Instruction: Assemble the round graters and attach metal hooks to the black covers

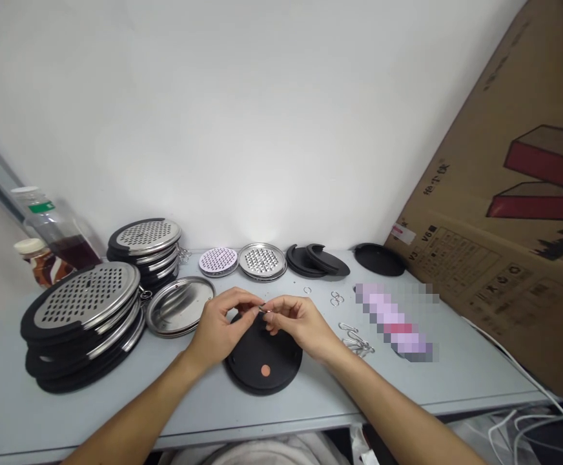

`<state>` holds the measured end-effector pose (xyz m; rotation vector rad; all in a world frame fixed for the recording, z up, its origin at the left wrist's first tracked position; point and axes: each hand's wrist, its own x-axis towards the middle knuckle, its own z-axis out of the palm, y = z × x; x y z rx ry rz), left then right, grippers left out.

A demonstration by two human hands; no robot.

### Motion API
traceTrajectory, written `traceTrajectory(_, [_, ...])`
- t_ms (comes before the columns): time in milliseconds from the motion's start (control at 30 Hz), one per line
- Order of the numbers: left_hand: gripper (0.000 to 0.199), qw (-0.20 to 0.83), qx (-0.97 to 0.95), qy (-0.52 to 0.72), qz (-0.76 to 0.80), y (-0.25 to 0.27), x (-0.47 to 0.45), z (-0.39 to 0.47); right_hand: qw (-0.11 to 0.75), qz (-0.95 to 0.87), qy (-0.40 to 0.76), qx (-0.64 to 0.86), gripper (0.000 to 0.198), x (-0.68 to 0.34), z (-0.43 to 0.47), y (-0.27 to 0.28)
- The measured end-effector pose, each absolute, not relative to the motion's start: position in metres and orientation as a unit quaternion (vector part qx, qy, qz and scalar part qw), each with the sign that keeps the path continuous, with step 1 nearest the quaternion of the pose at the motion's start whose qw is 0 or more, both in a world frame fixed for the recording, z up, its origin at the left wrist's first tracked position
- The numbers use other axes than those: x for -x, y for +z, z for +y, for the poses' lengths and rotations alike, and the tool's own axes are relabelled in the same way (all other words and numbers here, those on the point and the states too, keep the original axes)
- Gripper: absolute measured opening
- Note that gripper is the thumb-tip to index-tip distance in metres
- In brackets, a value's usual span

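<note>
The small metal piece (pixel 264 310) lies right at our fingertips, where the left hand (pixel 223 323) and the right hand (pixel 301 320) come together above the black round disc (pixel 257 355). We have both sets of fingers closed: the left thumb and index finger pinch the piece from one side, the right thumb and index finger from the other, so neither hand is clearly nearer to it. What shows of its long axis seems to run across, from the left fingers toward the right; the fingers cover most of it, and we cannot tell its full shape. Below the fingers and toward us, the disc lies flat on the table (pixel 206 402), with its orange dot (pixel 265 371) on the near part, while our hands hide its far rim.

To the right of the fingers, nearer the right hand, we see loose rings (pixel 337 298) and, closer to us, a cluster of metal clips (pixel 356 339). Just beside the left hand, left of the fingers, sits a shallow steel dish (pixel 177 307); farther left stands a stack of perforated plates (pixel 85 323) with black rims. Beyond the fingers, near the wall (pixel 281 116), we have a steel grater plate (pixel 262 261), with black covers (pixel 305 261) to its right.
</note>
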<state>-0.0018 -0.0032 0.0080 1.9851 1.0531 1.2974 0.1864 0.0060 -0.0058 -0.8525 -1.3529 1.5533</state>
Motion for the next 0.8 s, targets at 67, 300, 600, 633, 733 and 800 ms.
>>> traceTrajectory(67, [0.011, 0.276, -0.728, 0.471, 0.415, 0.006, 0.002, -0.002, 0.446, -0.551, 0.604, 0.363, 0.024, -0.188, 0.007, -0.006])
traceTrajectory(300, [0.014, 0.210, -0.752, 0.436, 0.449, -0.005, 0.002, 0.008, 0.459, -0.654, 0.402, 0.447, 0.011, -0.189, 0.016, -0.014])
traceTrajectory(600, [0.016, 0.181, -0.751, 0.424, 0.472, -0.027, 0.000, 0.027, 0.453, -0.744, 0.233, 0.432, 0.025, -0.184, 0.033, -0.033])
traceTrajectory(633, [0.016, 0.178, -0.753, 0.422, 0.472, -0.028, 0.000, 0.027, 0.450, -0.749, 0.226, 0.431, 0.025, -0.184, 0.033, -0.035])
traceTrajectory(733, [0.016, 0.170, -0.759, 0.417, 0.470, -0.028, 0.000, 0.024, 0.451, -0.752, 0.222, 0.428, 0.027, -0.184, 0.033, -0.038])
traceTrajectory(800, [0.017, 0.164, -0.762, 0.415, 0.469, -0.028, 0.001, 0.024, 0.449, -0.752, 0.225, 0.426, 0.029, -0.185, 0.033, -0.040])
